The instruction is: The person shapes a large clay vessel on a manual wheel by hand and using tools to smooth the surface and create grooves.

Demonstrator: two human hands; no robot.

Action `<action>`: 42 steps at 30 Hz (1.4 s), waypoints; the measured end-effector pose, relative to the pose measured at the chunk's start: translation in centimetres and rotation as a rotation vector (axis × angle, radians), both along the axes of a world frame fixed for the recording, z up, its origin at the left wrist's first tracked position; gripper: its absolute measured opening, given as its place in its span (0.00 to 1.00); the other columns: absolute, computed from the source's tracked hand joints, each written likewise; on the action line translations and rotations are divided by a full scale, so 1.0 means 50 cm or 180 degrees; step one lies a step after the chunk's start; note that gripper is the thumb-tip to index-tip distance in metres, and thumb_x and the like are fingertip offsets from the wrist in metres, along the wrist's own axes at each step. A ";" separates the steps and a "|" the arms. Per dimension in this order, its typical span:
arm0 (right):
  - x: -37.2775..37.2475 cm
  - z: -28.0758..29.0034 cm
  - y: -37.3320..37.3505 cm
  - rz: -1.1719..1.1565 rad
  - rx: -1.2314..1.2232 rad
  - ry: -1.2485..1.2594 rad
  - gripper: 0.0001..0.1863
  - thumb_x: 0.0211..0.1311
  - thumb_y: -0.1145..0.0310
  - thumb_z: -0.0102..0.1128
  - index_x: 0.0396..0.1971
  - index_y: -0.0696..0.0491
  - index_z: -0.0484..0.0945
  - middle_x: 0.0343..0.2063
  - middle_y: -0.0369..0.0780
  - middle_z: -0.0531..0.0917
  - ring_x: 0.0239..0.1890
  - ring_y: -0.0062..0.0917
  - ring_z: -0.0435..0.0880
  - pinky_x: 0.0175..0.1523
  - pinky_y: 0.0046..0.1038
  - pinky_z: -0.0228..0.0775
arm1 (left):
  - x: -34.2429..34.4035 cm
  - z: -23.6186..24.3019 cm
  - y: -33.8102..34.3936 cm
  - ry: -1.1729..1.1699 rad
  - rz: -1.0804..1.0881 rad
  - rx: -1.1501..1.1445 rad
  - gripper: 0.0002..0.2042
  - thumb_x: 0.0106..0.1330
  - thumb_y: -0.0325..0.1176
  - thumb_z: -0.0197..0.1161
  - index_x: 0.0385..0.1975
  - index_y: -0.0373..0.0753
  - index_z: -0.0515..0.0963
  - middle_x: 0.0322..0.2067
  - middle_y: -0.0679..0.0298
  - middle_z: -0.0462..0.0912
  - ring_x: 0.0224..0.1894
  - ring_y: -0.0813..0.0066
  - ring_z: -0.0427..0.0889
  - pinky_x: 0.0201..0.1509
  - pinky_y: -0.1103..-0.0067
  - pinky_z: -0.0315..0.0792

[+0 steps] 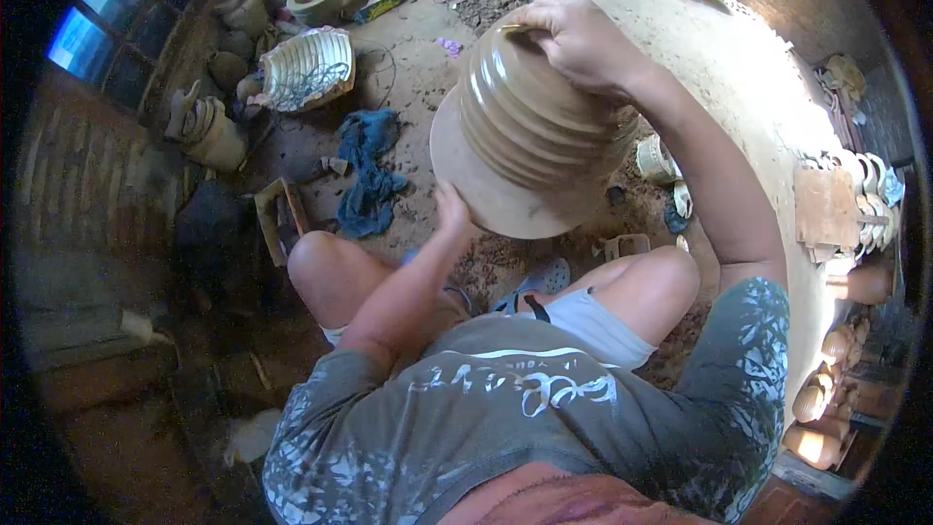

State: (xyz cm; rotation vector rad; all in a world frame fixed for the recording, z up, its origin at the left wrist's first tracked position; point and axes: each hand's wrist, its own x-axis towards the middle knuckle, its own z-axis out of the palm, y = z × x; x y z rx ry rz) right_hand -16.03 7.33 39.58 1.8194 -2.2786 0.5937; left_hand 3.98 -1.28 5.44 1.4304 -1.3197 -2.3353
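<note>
A large wet clay vessel point(535, 126) with horizontal ribs and a broad, flat, flared rim is held tilted in front of me. My right hand point(573, 44) is shut on its narrower upper end, fingers curled over the edge near the top. Lower left, my left hand point(454, 209) grips the underside of the broad rim, with some fingertips hidden behind it. My bent knees and sandaled feet are below the vessel, over a dirt floor point(408, 78) strewn with clay crumbs.
To the left lie a blue cloth point(364, 165), a wooden frame point(277, 224) and a slatted pale mould point(303, 68); clay pots point(316, 0) line the window wall. At right stand a board point(824, 209), curved clay pieces and stacked pots point(836, 345). A white ringed piece point(656, 160) sits behind the vessel.
</note>
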 end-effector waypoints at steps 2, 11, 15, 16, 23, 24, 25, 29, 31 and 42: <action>0.008 0.004 0.010 0.0225 -0.0035 0.0006 0.13 0.62 0.76 0.62 0.45 0.55 0.86 0.42 0.44 0.87 0.47 0.38 0.85 0.56 0.35 0.77 | -0.004 0.001 -0.079 0.0166 -0.0121 -0.0013 0.42 0.77 0.68 0.30 0.77 0.39 0.49 0.75 0.51 0.58 0.74 0.52 0.63 0.74 0.52 0.58; 0.003 0.002 0.066 0.0633 -0.0011 -0.0131 0.20 0.47 0.82 0.60 0.43 0.54 0.87 0.40 0.44 0.87 0.46 0.41 0.84 0.55 0.36 0.76 | 0.079 0.046 0.143 0.0102 -0.0392 0.0708 0.41 0.76 0.69 0.23 0.78 0.43 0.51 0.75 0.60 0.60 0.76 0.60 0.60 0.79 0.63 0.54; 0.022 0.017 0.089 0.0535 0.0068 -0.0394 0.25 0.40 0.83 0.56 0.42 0.53 0.88 0.41 0.44 0.87 0.47 0.42 0.84 0.56 0.37 0.76 | -0.009 0.046 0.007 0.0628 -0.0135 0.0005 0.38 0.80 0.62 0.21 0.77 0.41 0.53 0.73 0.57 0.63 0.74 0.62 0.63 0.78 0.65 0.55; 0.023 0.017 0.087 0.0593 0.0099 -0.0402 0.23 0.45 0.84 0.58 0.43 0.53 0.87 0.41 0.43 0.86 0.47 0.40 0.84 0.55 0.36 0.76 | -0.019 0.013 -0.044 0.0687 -0.0257 -0.0092 0.39 0.79 0.63 0.21 0.77 0.40 0.54 0.73 0.56 0.63 0.74 0.61 0.63 0.78 0.64 0.55; 0.016 0.021 0.113 0.0662 0.0129 -0.0414 0.23 0.46 0.85 0.58 0.44 0.53 0.87 0.41 0.44 0.86 0.46 0.39 0.84 0.55 0.35 0.77 | 0.042 -0.012 0.065 0.0268 -0.0202 0.0753 0.40 0.78 0.67 0.25 0.77 0.40 0.53 0.72 0.56 0.65 0.73 0.59 0.65 0.77 0.61 0.59; 0.016 0.020 0.120 0.0661 0.0115 -0.0426 0.26 0.40 0.85 0.57 0.43 0.52 0.88 0.41 0.44 0.86 0.47 0.41 0.84 0.55 0.37 0.77 | 0.074 0.029 0.125 0.0200 -0.0449 0.1113 0.41 0.76 0.68 0.24 0.78 0.42 0.51 0.74 0.57 0.61 0.75 0.59 0.61 0.78 0.61 0.56; 0.018 0.016 0.118 0.0655 0.0128 -0.0433 0.26 0.40 0.85 0.57 0.43 0.52 0.88 0.41 0.44 0.86 0.47 0.40 0.84 0.55 0.36 0.77 | 0.098 0.058 0.154 0.0114 -0.0647 0.1466 0.42 0.75 0.70 0.23 0.79 0.45 0.49 0.76 0.58 0.58 0.77 0.58 0.56 0.79 0.61 0.54; 0.029 0.030 0.118 0.0646 0.0181 -0.0398 0.20 0.53 0.84 0.59 0.45 0.53 0.87 0.41 0.43 0.86 0.46 0.37 0.84 0.54 0.34 0.77 | 0.004 0.008 0.033 0.0633 0.0200 0.0149 0.39 0.78 0.65 0.26 0.77 0.39 0.52 0.73 0.54 0.63 0.73 0.60 0.66 0.77 0.64 0.57; 0.040 0.017 0.124 0.0662 0.0162 -0.0392 0.17 0.59 0.84 0.60 0.46 0.53 0.87 0.41 0.42 0.85 0.46 0.36 0.83 0.54 0.33 0.76 | -0.028 -0.028 -0.127 0.0531 0.0053 0.0116 0.41 0.78 0.66 0.29 0.77 0.38 0.53 0.72 0.52 0.65 0.71 0.57 0.68 0.77 0.63 0.58; 0.039 0.021 0.131 0.0819 -0.0011 -0.0273 0.23 0.42 0.86 0.56 0.40 0.55 0.86 0.40 0.43 0.86 0.46 0.41 0.84 0.54 0.37 0.77 | 0.054 -0.101 0.116 0.0851 0.0007 0.0415 0.40 0.77 0.67 0.20 0.79 0.43 0.47 0.76 0.56 0.57 0.74 0.62 0.64 0.77 0.63 0.58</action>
